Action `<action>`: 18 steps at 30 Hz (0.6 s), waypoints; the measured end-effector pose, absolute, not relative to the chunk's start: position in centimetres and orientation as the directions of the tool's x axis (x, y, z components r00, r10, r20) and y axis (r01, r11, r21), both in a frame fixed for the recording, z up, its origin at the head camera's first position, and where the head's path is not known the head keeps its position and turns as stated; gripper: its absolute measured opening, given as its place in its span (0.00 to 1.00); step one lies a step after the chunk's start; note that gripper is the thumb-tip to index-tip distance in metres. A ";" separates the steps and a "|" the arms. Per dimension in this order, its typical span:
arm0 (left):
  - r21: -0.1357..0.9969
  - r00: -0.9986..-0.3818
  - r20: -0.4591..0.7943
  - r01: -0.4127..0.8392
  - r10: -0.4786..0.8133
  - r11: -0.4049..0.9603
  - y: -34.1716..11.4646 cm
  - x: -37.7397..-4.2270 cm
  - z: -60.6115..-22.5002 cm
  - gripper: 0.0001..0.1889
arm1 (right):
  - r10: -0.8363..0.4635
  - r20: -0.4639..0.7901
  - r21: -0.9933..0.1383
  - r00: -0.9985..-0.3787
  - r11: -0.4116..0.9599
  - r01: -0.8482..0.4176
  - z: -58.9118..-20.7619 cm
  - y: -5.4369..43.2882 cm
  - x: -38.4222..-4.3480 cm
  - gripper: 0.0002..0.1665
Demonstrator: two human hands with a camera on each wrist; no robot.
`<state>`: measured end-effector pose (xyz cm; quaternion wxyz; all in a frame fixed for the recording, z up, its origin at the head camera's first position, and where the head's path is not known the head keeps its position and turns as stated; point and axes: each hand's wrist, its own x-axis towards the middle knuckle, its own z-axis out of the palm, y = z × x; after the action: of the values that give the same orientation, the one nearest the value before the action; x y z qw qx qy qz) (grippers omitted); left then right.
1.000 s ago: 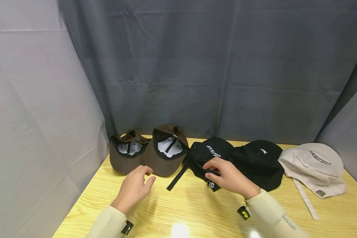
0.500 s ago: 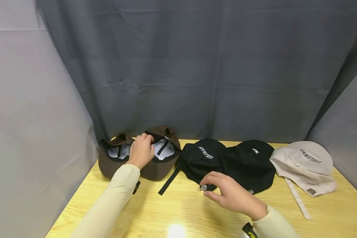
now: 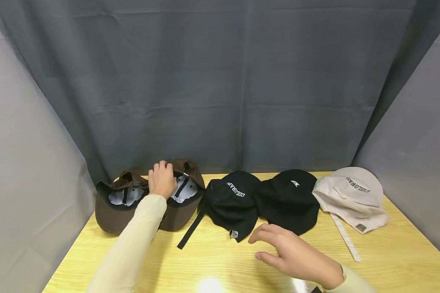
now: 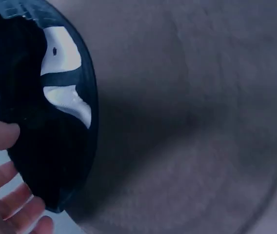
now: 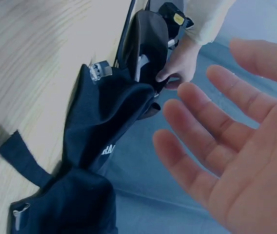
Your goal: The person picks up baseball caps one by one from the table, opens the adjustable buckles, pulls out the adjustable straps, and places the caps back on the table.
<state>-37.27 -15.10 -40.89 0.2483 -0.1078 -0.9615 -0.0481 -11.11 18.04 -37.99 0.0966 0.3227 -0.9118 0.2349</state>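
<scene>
My left hand (image 3: 162,179) is at the back left edge of a dark brown baseball cap (image 3: 177,215), which lies with its white-lined inside facing me. In the left wrist view, the thumb lies inside the cap's rim and the fingers (image 4: 24,207) are behind it, pinching the edge. The brim (image 4: 187,97) fills most of that view. My right hand (image 3: 293,254) hovers over the table in front of the black caps, holding nothing. Its spread, slightly bent fingers show in the right wrist view, near a black lettered cap (image 5: 104,107).
A second brown cap (image 3: 111,215) lies at the left. To the right lie the lettered black cap (image 3: 223,207), a black cap with a small white logo (image 3: 289,203) and a beige cap (image 3: 352,199) with a loose strap. Dark curtain (image 3: 205,89) hangs behind the wooden table (image 3: 212,260).
My left hand has reached forward from the table front to the second brown cap and taken its edge. The right hand has drawn back slightly toward me. The head view has swung right.
</scene>
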 end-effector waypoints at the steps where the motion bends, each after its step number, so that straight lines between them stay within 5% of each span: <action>1: 0.025 -0.858 0.480 0.223 0.183 0.975 -15.0 -37.4 -41.1 0.19 | -0.545 0.326 -0.369 -0.773 0.680 -0.634 -38.1 18.1 -11.0 0.13; 18: 0.000 -0.809 0.572 0.164 0.135 0.986 -15.6 -36.2 -40.7 0.08 | -0.584 0.354 -0.367 -0.731 0.632 -0.683 -38.7 17.6 -11.9 0.14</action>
<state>-36.19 -15.58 -40.73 0.2985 -0.0785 -0.9508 -0.0247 -11.91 17.63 -38.75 0.1014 0.3527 -0.8975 0.2443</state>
